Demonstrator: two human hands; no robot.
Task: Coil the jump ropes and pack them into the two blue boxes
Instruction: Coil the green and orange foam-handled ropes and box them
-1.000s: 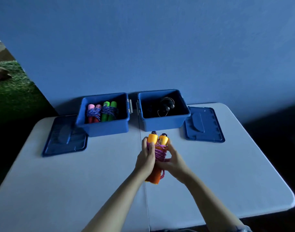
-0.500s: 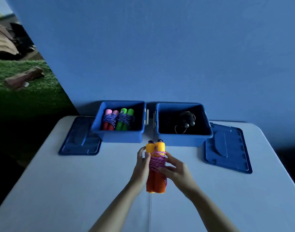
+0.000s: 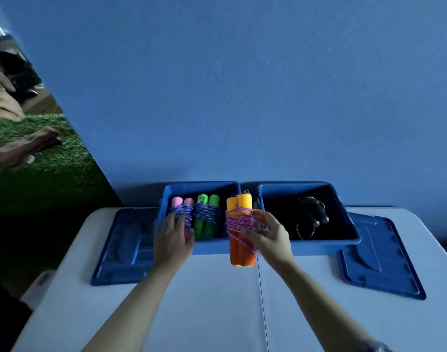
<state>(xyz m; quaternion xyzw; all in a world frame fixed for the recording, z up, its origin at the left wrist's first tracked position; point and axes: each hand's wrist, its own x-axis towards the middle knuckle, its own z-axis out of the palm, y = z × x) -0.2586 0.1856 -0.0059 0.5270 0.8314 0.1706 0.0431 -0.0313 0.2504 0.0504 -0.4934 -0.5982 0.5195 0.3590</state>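
My right hand grips a coiled jump rope with orange handles wrapped in pink cord, held upright over the gap between the two blue boxes. My left hand reaches over the front wall of the left blue box, its fingers touching the pink-handled coiled rope inside. A green-handled coiled rope lies beside that one. The right blue box holds a black jump rope.
Two blue lids lie flat on the white table: one lid left of the boxes, the other lid right of them. A blue wall stands right behind the boxes. Green turf and cloth lie off the table's left.
My left hand has let go of the orange rope and moved left into the left box. My right hand has carried the orange rope forward and up to the boxes.
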